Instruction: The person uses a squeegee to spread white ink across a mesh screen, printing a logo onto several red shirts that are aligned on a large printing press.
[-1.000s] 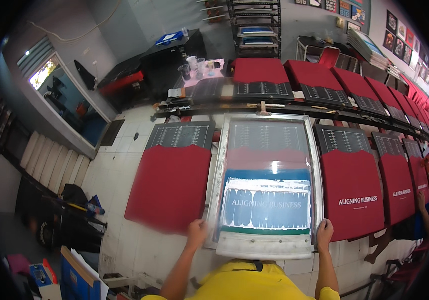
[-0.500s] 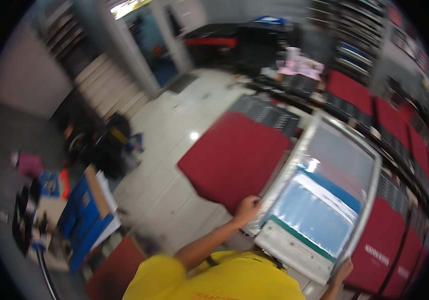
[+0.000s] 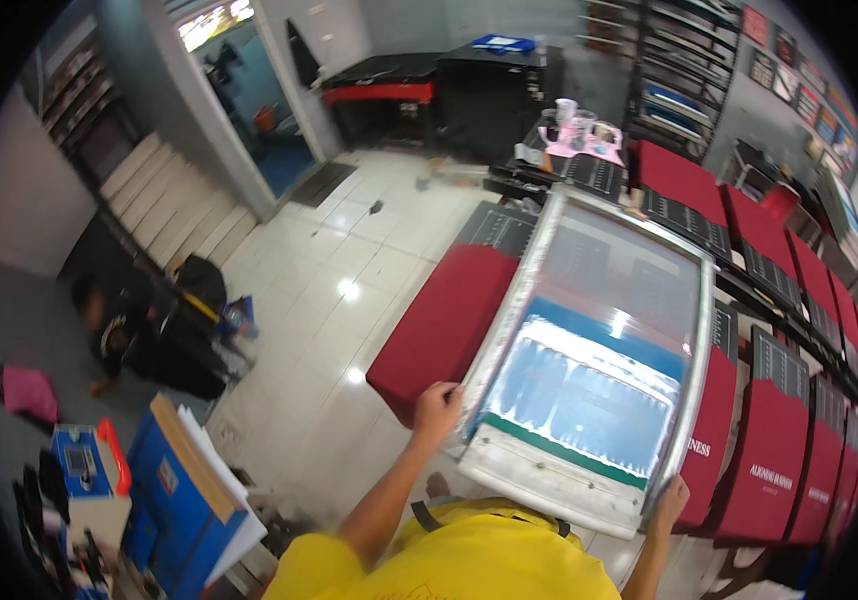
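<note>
With both hands I hold a screen-printing frame (image 3: 521, 312), a pale rectangular rim around a see-through mesh. My left hand (image 3: 437, 412) is closed on its left edge, near the lower corner. At the lower right corner, my right hand (image 3: 669, 503) grips the rim. Blue ink (image 3: 589, 390) with whitish streaks covers the middle of the mesh. Across the near end lies a squeegee (image 3: 557, 472) with a pale handle and a green blade. The frame is tilted above boards dressed in red cloth; one red garment (image 3: 444, 318) shows at its left.
More red garments (image 3: 764, 450) on boards line the right side. Cups stand on a pink sheet (image 3: 594, 148) beyond the frame. A person (image 3: 149, 335) in dark clothes is low on the floor at left. Nearer are blue panels (image 3: 174, 490). Stairs (image 3: 174, 205) and a doorway lie farther back.
The view has shifted and steadied. The frame now appears farther left in the picture, with both hands still on it. More of the right-hand row of red garments shows.
</note>
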`<state>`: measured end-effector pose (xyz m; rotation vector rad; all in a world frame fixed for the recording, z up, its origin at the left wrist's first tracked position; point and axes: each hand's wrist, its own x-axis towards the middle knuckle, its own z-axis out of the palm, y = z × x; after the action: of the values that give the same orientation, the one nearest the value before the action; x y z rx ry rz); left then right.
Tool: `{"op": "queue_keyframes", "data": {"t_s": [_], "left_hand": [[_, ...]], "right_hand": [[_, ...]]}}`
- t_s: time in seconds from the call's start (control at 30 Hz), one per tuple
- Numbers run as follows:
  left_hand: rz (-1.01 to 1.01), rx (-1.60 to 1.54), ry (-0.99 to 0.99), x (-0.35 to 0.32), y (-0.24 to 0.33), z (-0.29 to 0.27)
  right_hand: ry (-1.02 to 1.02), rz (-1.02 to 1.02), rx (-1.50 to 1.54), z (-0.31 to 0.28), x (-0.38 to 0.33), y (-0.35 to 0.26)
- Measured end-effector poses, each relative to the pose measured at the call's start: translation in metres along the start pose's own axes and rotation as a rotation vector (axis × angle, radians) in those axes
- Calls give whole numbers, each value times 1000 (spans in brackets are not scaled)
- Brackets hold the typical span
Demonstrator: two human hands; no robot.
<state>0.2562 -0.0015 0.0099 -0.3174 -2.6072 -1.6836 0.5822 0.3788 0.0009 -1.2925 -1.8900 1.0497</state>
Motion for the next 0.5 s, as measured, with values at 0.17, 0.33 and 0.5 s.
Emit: {"op": "queue_keyframes", "data": {"t_s": [0.17,0.33,0.5], "left_hand": [[-83,8,48,27,-81,-62],[-167,38,12,49,-101,-106],[-140,101,-22,76,-126,-123]], "right_hand": [[-90,10,61,71,-48,-46],[-116,36,78,118,-83,-69],[-124,65,-1,154,-88,-76]]}}
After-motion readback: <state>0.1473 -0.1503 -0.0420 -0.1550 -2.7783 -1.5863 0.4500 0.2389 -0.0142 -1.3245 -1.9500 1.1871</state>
